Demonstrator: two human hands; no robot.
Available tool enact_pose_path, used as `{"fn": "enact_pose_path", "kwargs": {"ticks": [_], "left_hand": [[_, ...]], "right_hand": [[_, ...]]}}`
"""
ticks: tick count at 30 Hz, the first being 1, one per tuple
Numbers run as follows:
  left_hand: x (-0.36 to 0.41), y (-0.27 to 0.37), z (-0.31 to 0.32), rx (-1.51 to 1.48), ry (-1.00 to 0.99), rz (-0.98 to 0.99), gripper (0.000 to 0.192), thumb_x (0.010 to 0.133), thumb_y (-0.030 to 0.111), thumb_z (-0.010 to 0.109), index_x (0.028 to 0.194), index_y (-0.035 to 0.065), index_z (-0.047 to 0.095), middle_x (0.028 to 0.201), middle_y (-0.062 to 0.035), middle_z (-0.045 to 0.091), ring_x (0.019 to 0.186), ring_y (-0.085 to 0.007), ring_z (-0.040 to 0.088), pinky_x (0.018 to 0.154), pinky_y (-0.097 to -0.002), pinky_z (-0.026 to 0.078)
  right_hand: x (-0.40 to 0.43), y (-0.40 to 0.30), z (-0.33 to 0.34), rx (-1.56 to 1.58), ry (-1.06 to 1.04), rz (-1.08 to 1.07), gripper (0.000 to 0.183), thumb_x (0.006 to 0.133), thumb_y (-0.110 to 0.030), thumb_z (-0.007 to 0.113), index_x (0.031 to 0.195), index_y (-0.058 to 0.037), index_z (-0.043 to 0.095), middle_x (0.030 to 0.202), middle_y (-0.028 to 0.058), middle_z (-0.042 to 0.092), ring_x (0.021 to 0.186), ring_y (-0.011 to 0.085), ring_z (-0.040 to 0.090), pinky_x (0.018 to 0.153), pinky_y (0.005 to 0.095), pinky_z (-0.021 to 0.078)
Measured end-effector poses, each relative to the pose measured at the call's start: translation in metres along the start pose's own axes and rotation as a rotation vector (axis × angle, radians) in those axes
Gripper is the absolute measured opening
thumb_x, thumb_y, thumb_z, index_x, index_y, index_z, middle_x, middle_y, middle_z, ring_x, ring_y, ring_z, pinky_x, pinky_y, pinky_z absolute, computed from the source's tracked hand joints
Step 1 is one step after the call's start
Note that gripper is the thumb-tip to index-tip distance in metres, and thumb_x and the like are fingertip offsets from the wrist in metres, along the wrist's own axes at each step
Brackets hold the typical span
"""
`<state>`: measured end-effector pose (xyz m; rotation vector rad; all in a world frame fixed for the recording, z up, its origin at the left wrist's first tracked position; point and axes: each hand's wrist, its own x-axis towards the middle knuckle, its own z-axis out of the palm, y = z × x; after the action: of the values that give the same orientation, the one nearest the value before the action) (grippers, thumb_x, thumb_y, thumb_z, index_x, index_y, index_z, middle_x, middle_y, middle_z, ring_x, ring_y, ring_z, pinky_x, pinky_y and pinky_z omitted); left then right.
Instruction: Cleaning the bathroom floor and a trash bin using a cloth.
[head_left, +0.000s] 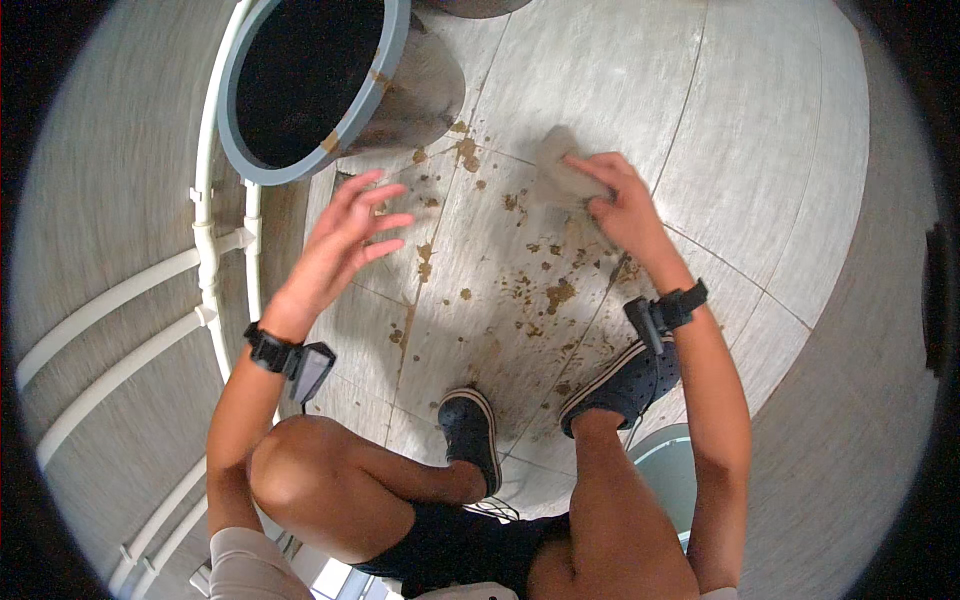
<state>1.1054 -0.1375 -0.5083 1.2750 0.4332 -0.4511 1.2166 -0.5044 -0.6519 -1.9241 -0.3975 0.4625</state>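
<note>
Brown splatters (559, 294) lie scattered over the grey floor tiles (600, 82) between and beyond my feet. At the upper right of them, my right hand (622, 199) grips a greyish cloth (555, 169), somewhat blurred, over the tiles; whether the cloth touches the floor I cannot tell. My left hand (356, 229) holds nothing, its fingers spread above the floor, just below the rim of a large bin (274, 176). The bin has a blue-grey rim with brown smears, and its inside is dark. Each wrist wears a black strap with a small device.
White pipes (206, 255) run along the wall at the left. A light blue-green bucket (667, 469) stands beside my right leg. My dark shoes (469, 435) rest on the tiles near the splatters. Part of another dark round object (480, 6) shows at the top edge.
</note>
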Motion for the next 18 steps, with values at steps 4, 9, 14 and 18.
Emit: {"fn": "enact_pose_path", "kwargs": {"ticks": [4, 9, 14, 18], "left_hand": [[-0.013, 0.016, -0.009, -0.361, 0.123, 0.056, 0.089, 0.09, 0.065, 0.059, 0.152, 0.0088, 0.029, 0.158, -0.0262, 0.028, 0.144, -0.043, 0.035, 0.107, -0.0494, 0.049], [-0.001, 0.038, -0.014, -0.628, 0.106, 0.143, 0.094, 0.094, 0.065, 0.054, 0.149, -0.0008, 0.017, 0.15, -0.0332, 0.026, 0.139, -0.0498, 0.038, 0.111, -0.0521, 0.046], [0.006, 0.045, -0.01, -0.698, 0.13, 0.165, 0.1, 0.092, 0.056, 0.065, 0.149, -0.0091, 0.015, 0.154, -0.0386, 0.023, 0.144, -0.0498, 0.03, 0.119, -0.0502, 0.036], [0.014, 0.045, -0.012, -0.658, 0.088, 0.189, 0.097, 0.095, 0.056, 0.061, 0.148, -0.0096, 0.013, 0.148, -0.0398, 0.029, 0.14, -0.0504, 0.035, 0.117, -0.0499, 0.04]], "right_hand": [[0.002, 0.016, -0.021, 0.01, 0.082, 0.009, 0.066, 0.07, 0.015, 0.056, 0.129, -0.0108, 0.067, 0.118, 0.0126, 0.06, 0.114, 0.0295, 0.057, 0.103, 0.0333, 0.0439], [0.001, 0.024, -0.023, -0.023, 0.13, 0.094, 0.064, 0.071, 0.011, 0.054, 0.129, -0.0119, 0.068, 0.118, 0.0124, 0.06, 0.113, 0.0269, 0.059, 0.103, 0.0308, 0.0438], [-0.002, 0.029, -0.032, -0.022, 0.117, 0.11, 0.064, 0.071, 0.01, 0.053, 0.129, -0.0123, 0.069, 0.119, 0.0124, 0.06, 0.114, 0.0261, 0.058, 0.103, 0.0306, 0.044], [-0.002, 0.028, -0.034, -0.058, 0.13, 0.107, 0.065, 0.071, 0.01, 0.052, 0.13, -0.0126, 0.068, 0.119, 0.0123, 0.06, 0.113, 0.0261, 0.059, 0.102, 0.0307, 0.0444]]}}
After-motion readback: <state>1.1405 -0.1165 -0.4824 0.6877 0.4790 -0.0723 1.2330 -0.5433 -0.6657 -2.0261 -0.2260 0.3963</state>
